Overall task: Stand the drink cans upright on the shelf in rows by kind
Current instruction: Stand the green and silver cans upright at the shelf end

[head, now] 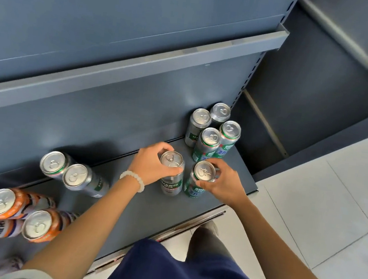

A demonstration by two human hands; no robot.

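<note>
My left hand (152,164) grips the top of a silver Harbin beer can (171,179) standing upright on the grey shelf (137,205). Right beside it, my right hand (224,182) holds the rim of a green-and-silver can (197,182), also upright. Behind them at the shelf's right end stand two silver Harbin cans (197,127) and two green-and-silver cans (209,146) in short rows. Further left stand a green-rimmed can (52,165) and a silver can (78,178). Several orange cans (6,204) stand at the far left.
The shelf above (127,67) overhangs the back of this one. The shelf's right end (252,182) drops to a pale tiled floor (323,203). My knees in dark trousers (185,274) are close to the shelf's front edge.
</note>
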